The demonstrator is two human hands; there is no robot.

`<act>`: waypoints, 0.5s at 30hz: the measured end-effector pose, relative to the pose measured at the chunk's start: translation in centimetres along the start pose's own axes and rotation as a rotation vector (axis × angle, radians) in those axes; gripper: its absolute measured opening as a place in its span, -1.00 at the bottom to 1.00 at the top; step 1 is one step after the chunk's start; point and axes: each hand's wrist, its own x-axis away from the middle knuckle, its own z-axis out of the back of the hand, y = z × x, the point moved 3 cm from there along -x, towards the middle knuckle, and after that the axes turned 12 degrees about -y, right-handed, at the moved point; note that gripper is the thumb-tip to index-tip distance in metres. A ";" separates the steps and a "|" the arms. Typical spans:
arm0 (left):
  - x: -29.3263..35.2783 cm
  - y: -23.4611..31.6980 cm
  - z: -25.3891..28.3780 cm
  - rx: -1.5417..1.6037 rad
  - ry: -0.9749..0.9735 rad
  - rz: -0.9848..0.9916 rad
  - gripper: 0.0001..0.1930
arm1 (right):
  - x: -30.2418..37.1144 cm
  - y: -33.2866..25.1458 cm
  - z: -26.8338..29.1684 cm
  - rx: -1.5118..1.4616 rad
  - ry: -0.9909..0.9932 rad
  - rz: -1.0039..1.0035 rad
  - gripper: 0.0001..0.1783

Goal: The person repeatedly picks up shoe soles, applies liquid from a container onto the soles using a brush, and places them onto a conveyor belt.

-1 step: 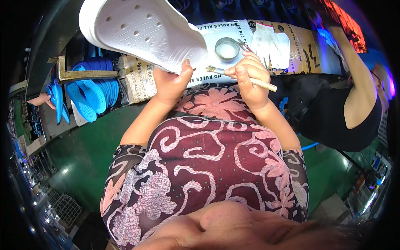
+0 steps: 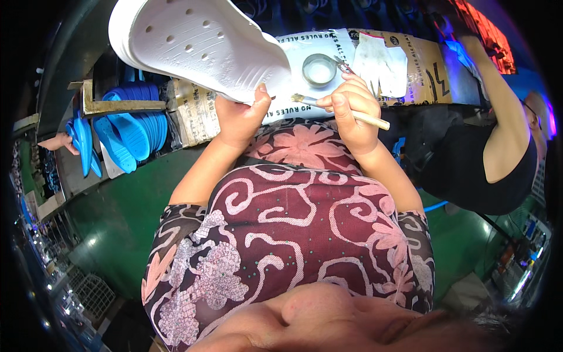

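My left hand [image 2: 241, 120] grips a white clog [image 2: 193, 50] by its near end, thumb on top. Holes dot the broad part of the clog, which reaches up past the picture's top edge. In my right hand [image 2: 358, 111] is a paintbrush [image 2: 369, 120] with a pale wooden handle. Its bristles point left toward the clog's near end, a little apart from it. Beyond the brush stands a small round glass jar [image 2: 319, 70] with something pale in it. A thin dark tool [image 2: 342, 63] with a reddish part lies by my right fingertips; its kind is unclear.
Printed cardboard [image 2: 425, 70] covers the work surface, with white paper sheets [image 2: 381, 64] on it. Blue shoe soles or clogs [image 2: 132, 138] stand stacked at left by a wooden bar [image 2: 124, 105]. Another person's hand [image 2: 58, 142] holds blue pieces there. A person in black [image 2: 481, 158] works at right.
The white clog has shifted slightly to the left. My right hand with the paintbrush stays almost in place.
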 end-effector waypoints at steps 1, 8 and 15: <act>-0.3 -0.1 0.0 0.005 -0.010 -0.023 -0.69 | 0.1 0.0 0.4 0.019 0.015 0.008 -0.71; -2.0 2.4 2.8 0.201 -0.022 -0.007 -0.48 | 3.4 2.5 1.4 -0.155 0.148 -0.207 -0.59; -10.0 12.3 -4.4 0.590 -0.970 0.398 -0.41 | 6.8 1.5 3.3 -0.160 0.277 -0.411 -0.63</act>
